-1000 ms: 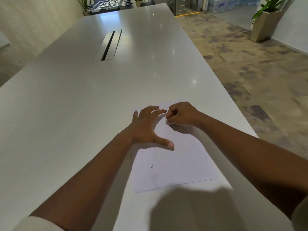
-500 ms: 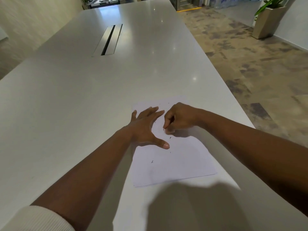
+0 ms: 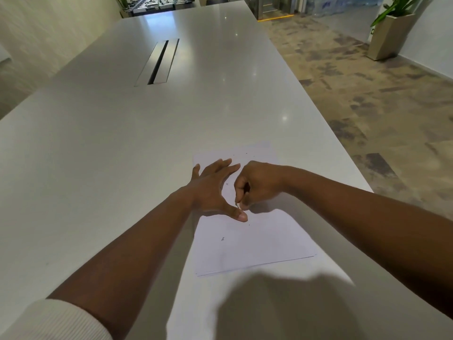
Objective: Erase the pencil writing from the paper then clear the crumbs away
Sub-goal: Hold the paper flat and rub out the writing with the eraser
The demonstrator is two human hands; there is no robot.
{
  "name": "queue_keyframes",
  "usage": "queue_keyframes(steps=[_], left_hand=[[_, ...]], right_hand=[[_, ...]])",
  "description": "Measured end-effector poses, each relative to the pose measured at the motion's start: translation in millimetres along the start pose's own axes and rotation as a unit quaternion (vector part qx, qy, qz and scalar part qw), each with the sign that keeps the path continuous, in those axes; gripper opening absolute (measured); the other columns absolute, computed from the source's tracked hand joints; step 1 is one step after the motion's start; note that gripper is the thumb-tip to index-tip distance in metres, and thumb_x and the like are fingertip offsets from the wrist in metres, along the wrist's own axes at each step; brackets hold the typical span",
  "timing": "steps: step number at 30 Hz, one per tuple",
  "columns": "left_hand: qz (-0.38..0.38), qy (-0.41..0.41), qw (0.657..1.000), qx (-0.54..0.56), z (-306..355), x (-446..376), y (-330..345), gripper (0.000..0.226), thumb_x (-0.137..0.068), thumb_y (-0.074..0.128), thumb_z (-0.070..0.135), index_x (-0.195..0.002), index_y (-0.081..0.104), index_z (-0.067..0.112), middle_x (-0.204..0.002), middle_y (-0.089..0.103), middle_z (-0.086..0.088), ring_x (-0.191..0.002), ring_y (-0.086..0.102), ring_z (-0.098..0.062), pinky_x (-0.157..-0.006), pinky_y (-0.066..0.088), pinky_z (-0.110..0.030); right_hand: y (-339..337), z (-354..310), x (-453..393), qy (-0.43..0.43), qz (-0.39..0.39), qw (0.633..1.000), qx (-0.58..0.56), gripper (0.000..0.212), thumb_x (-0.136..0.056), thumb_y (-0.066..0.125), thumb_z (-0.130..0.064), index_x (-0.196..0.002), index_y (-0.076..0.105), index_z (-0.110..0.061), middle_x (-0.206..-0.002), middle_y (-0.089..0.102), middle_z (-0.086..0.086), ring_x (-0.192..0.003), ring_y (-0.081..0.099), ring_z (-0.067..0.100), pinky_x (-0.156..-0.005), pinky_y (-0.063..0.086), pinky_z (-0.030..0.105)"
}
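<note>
Cream sleeve (image 3: 49, 320) at bottom left, forearm running up to the left hand (image 3: 213, 190), which lies flat on the left part of the paper (image 3: 264, 241), fingers straight and spread, thumb splayed toward the near side. Paper sits on the white table (image 3: 98, 168) close to its right edge, a few small pencil marks (image 3: 222, 239) and dark specks on it. Just right of the left thumb, the right hand (image 3: 259, 185) is curled, fingertips pinching a small pale piece, probably the eraser (image 3: 238, 205), too small to be sure, tip down on the sheet. Far right: potted plant (image 3: 387, 33) on the patterned floor.
</note>
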State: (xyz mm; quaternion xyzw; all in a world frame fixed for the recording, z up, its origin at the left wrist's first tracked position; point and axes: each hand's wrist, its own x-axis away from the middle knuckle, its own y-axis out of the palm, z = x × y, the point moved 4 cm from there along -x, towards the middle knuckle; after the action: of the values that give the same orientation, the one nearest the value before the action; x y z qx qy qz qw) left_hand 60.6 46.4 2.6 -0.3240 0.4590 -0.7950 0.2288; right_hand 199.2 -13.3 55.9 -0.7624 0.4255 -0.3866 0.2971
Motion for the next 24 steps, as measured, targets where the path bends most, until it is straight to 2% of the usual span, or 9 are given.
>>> queue_keyframes(steps=[2,4,8,11,14,16,18,22,24], left_hand=[[0.000,0.004,1.000,0.001,0,0,1,0.150,-0.030,0.060,0.105,-0.159,0.009,0.048,-0.169,-0.006,0.022,-0.150,-0.022,0.007,-0.118,-0.026,-0.047],[0.003,0.010,1.000,0.005,-1,0,1,0.142,-0.032,0.063,0.103,-0.155,0.015,0.051,-0.170,-0.002,0.020,-0.150,-0.021,0.007,-0.118,-0.026,-0.048],[0.005,0.016,1.000,-0.006,-1,-1,1,0.139,-0.034,0.064,0.102,-0.153,0.019,0.046,-0.167,0.007,0.022,-0.151,-0.016,0.006,-0.117,-0.026,-0.047],[0.005,0.015,1.000,0.002,-1,-2,1,0.139,-0.030,0.061,0.105,-0.151,0.022,0.048,-0.168,0.006,0.022,-0.150,-0.017,0.007,-0.118,-0.026,-0.049],[0.008,0.010,1.000,0.006,-1,-1,0,0.145,-0.025,0.057,0.107,-0.153,0.017,0.053,-0.170,0.001,0.021,-0.151,-0.019,0.006,-0.120,-0.023,-0.051],[0.008,0.008,1.000,-0.003,-1,-1,1,0.151,-0.025,0.056,0.108,-0.157,0.007,0.051,-0.170,-0.004,0.021,-0.150,-0.021,0.006,-0.120,-0.023,-0.051],[0.004,0.005,1.000,-0.003,-1,-1,1,0.155,-0.027,0.057,0.108,-0.160,0.004,0.049,-0.170,-0.006,0.021,-0.150,-0.023,0.006,-0.121,-0.023,-0.051],[0.000,0.000,1.000,-0.005,-1,0,1,0.156,-0.029,0.058,0.107,-0.161,0.002,0.047,-0.170,-0.008,0.022,-0.151,-0.022,0.005,-0.121,-0.023,-0.052],[0.001,0.000,1.000,-0.005,-1,0,1,0.155,-0.030,0.059,0.107,-0.161,0.002,0.046,-0.170,-0.007,0.022,-0.150,-0.023,0.006,-0.121,-0.023,-0.051]], right_hand=[[-1,-1,-3,-0.010,0.038,0.999,-0.015,0.011,-0.077,0.077,-0.017,-0.072,0.073,-0.026,-0.074,0.067,-0.018,-0.071,0.062,-0.005,-0.071,0.050,0.016],[-4,-2,-8,-0.029,0.103,0.994,-0.027,0.006,-0.078,0.074,-0.009,-0.077,0.075,-0.014,-0.068,0.063,-0.014,-0.064,0.059,-0.006,-0.067,0.045,0.016],[-5,-5,-21,-0.034,0.187,0.982,-0.006,0.010,-0.077,0.065,0.001,-0.078,0.073,-0.003,-0.080,0.070,0.007,-0.080,0.065,0.022,-0.076,0.053,0.035],[-7,-6,-19,-0.043,0.160,0.986,-0.016,0.009,-0.078,0.068,0.001,-0.081,0.075,-0.004,-0.082,0.072,0.003,-0.082,0.064,0.017,-0.077,0.049,0.028],[-6,-7,-10,-0.028,0.034,0.999,0.015,0.010,-0.079,0.074,-0.013,-0.076,0.074,-0.023,-0.080,0.067,-0.017,-0.079,0.059,-0.001,-0.077,0.047,0.019],[-5,-5,-5,-0.017,-0.008,0.999,0.028,0.011,-0.078,0.076,-0.018,-0.074,0.074,-0.028,-0.079,0.069,-0.019,-0.077,0.061,-0.005,-0.076,0.050,0.017],[-11,2,-3,-0.004,0.032,0.999,0.022,0.007,-0.078,0.076,-0.016,-0.080,0.077,-0.022,-0.084,0.073,-0.014,-0.075,0.061,-0.002,-0.073,0.048,0.012],[-29,22,1,0.024,0.178,0.984,0.004,0.006,-0.079,0.073,-0.007,-0.083,0.077,-0.008,-0.090,0.075,0.002,-0.078,0.062,0.007,-0.063,0.040,0.006],[-29,25,1,0.031,0.179,0.983,-0.007,0.005,-0.079,0.073,-0.007,-0.081,0.076,-0.009,-0.090,0.075,0.001,-0.077,0.062,0.006,-0.066,0.043,0.011]])
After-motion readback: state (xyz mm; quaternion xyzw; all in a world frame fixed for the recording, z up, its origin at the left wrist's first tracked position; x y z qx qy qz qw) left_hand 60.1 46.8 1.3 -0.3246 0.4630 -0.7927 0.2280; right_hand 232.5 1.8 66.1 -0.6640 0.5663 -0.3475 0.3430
